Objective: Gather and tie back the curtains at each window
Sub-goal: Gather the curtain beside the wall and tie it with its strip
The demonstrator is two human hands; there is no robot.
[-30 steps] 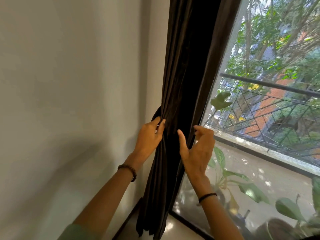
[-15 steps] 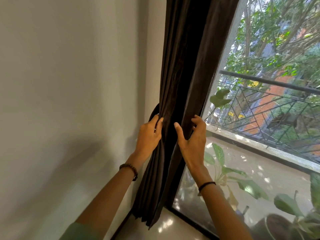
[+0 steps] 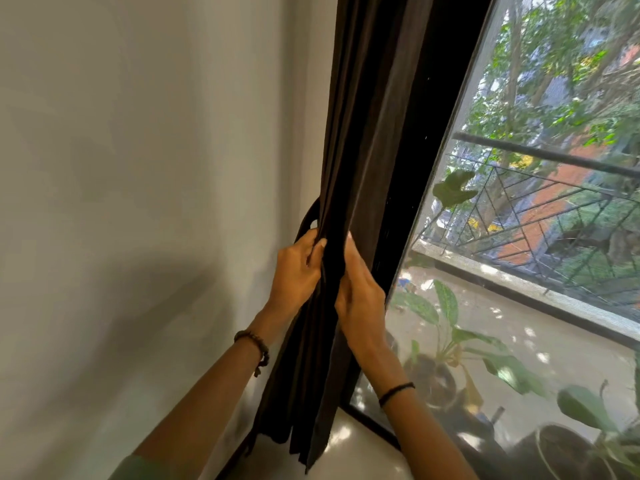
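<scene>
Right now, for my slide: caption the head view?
Beside the window, left hand and right hand grip the gathered dark curtain.

Bare wall (image 3: 138, 168) close left of curtain (image 3: 360, 133), window screen (image 3: 519, 323) blocking right, open floor (image 3: 346, 459) below

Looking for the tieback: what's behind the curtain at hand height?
A dark loop curves out from behind the curtain at its left edge, just above the left hand. Its other end and any hook are hidden by fabric.
</scene>
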